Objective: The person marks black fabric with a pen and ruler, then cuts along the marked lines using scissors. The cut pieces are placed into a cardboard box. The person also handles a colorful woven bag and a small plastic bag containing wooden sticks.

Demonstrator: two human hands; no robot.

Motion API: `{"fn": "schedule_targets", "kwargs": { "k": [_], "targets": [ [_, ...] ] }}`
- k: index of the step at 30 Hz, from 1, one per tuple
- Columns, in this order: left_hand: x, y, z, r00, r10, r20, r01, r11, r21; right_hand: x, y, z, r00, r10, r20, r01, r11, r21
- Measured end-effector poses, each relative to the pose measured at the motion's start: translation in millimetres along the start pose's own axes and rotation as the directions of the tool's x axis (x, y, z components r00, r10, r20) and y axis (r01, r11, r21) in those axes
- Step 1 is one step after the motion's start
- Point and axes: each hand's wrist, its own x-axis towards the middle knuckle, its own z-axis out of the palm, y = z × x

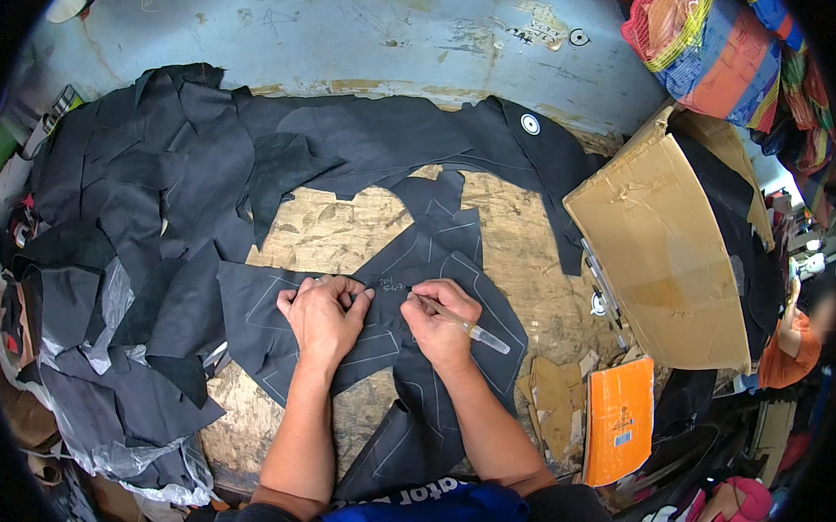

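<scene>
Worn wooden bench [344,229]: left hand [323,317] flat, pinning black leather [418,261] steady; right hand [441,324] grasping pen [466,328], tip on leather.

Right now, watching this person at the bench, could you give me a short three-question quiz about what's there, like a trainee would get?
1. True or false: the right hand holds a pale pen.
2. What does the left hand press flat? A) orange booklet B) black material with pale traced lines C) cardboard box
3. On which side of the person does the orange booklet lie?

Key:
1. True.
2. B: the black material, on the worn wooden board.
3. The right, below the cardboard box.
</scene>
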Motion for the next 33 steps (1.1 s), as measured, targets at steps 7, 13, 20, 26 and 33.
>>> {"fn": "schedule_targets", "kwargs": {
  "k": [7, 13, 20, 26, 33],
  "targets": [
    [1.0, 1.1, -0.7, 1.0, -0.017, 0.025, 0.017, 1.0, -0.004, 4.8, -3.6, -9.0, 0.998, -0.01, -0.057, 0.008, 0.999, -0.039],
    [1.3, -0.4, -0.1, 0.999, -0.027, 0.038, 0.027, 1.0, 0.003, 4.9, -2.1, -8.6, 0.999, 0.03, 0.011, -0.03, 0.999, -0.023],
    [1.3, -0.1, -0.6, 0.999, -0.016, 0.029, 0.016, 1.0, -0.003, 5.0, -1.5, -11.2, 0.999, -0.025, 0.04, 0.028, 0.996, -0.084],
    [1.3, 1.6, -1.7, 0.999, -0.026, 0.032, 0.026, 1.0, -0.007, 3.7, 1.0, -8.2, 1.0, -0.007, -0.025, 0.006, 0.999, -0.038],
    [1.2, 2.2, -2.2, 0.999, -0.029, 0.033, 0.029, 1.0, -0.007, 2.9, 1.8, -8.5, 0.997, -0.047, -0.065, 0.043, 0.998, -0.053]
  ]
}}
